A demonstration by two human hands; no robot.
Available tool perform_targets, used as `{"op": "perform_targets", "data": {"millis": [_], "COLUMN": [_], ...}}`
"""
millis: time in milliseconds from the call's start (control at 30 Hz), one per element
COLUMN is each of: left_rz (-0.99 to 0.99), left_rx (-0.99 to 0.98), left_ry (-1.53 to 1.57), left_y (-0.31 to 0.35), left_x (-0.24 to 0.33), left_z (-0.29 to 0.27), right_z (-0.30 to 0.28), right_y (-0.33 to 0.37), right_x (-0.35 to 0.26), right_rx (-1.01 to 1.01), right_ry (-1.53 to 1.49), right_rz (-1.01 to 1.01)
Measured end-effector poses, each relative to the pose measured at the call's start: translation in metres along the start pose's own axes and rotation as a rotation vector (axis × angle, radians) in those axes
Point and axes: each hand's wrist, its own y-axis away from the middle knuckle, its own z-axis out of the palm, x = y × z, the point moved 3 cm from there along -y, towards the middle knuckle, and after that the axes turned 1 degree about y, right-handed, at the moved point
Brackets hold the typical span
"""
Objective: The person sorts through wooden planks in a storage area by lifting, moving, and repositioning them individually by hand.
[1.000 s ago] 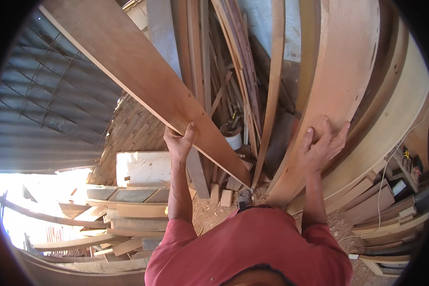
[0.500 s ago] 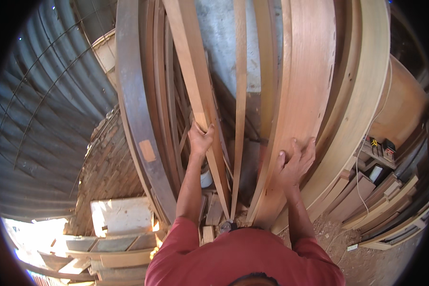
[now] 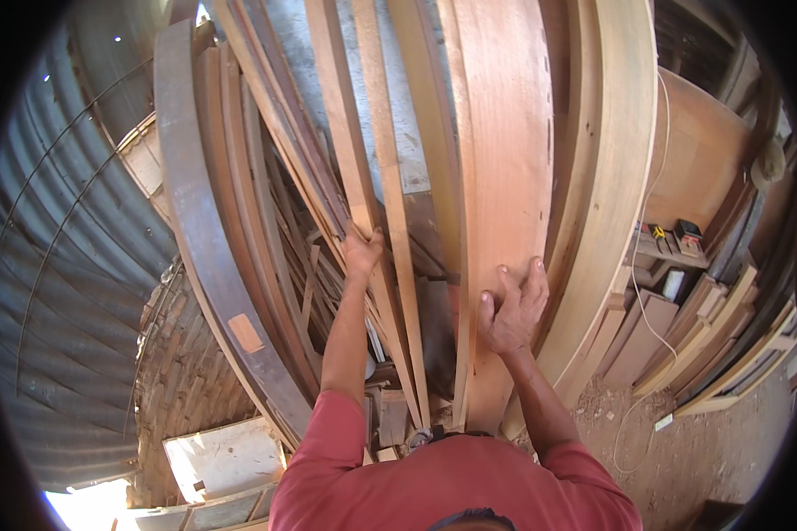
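My left hand (image 3: 361, 254) is closed around a long, narrow wooden batten (image 3: 341, 115) that stands upright and leans among other lengths of timber. Just right of it rises a thinner strip of wood (image 3: 383, 133), untouched. My right hand (image 3: 515, 305) lies with its fingers spread against the face of a wide, pinkish-brown plank (image 3: 505, 150). The lower ends of these boards come down close in front of my red shirt (image 3: 443, 482). Part of the batten is hidden behind my left fingers.
A dark weathered board (image 3: 199, 195) leans at left, and a wide pale board (image 3: 618, 177) at right. Corrugated metal sheeting (image 3: 53, 265) covers the far left. Stacked offcuts (image 3: 708, 336) and a thin white cable (image 3: 646, 323) are on the right, above a dirt floor (image 3: 682, 469).
The batten in my left hand has shifted right and stands more upright, closer to the thin strip. More thin strips show left of it. The whole view has turned a little; my right hand stays on the plank.
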Motion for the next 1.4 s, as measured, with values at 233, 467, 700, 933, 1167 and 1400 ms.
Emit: {"op": "perform_targets", "data": {"millis": [233, 467, 700, 933, 1167, 1400], "left_rz": [0.215, 0.05, -0.081, 0.045, 0.037, 0.077], "left_rx": [0.177, -0.033, -0.074, -0.105, -0.214, -0.035], "left_ry": [-0.04, -0.297, -0.362, 0.221, 0.481, 0.308], "left_y": [0.006, 0.0, -0.009, 0.032, 0.07, 0.071], "left_x": [0.028, 0.132, 0.096, 0.111, 0.114, 0.105], "left_z": [-0.004, 0.028, 0.034, -0.011, -0.052, -0.053], "right_z": [0.001, 0.002, 0.001, 0.002, 0.0, -0.001], "right_y": [-0.002, 0.005, 0.004, 0.004, 0.006, 0.001], "right_x": [0.001, 0.01, 0.009, 0.013, 0.014, 0.013], "right_rx": [0.01, 0.014, -0.021, -0.037, -0.049, -0.023], "right_ry": [-0.002, -0.048, -0.083, -0.097, -0.106, -0.133], "right_rz": [-0.001, 0.026, 0.051, 0.042, 0.015, -0.003]}}
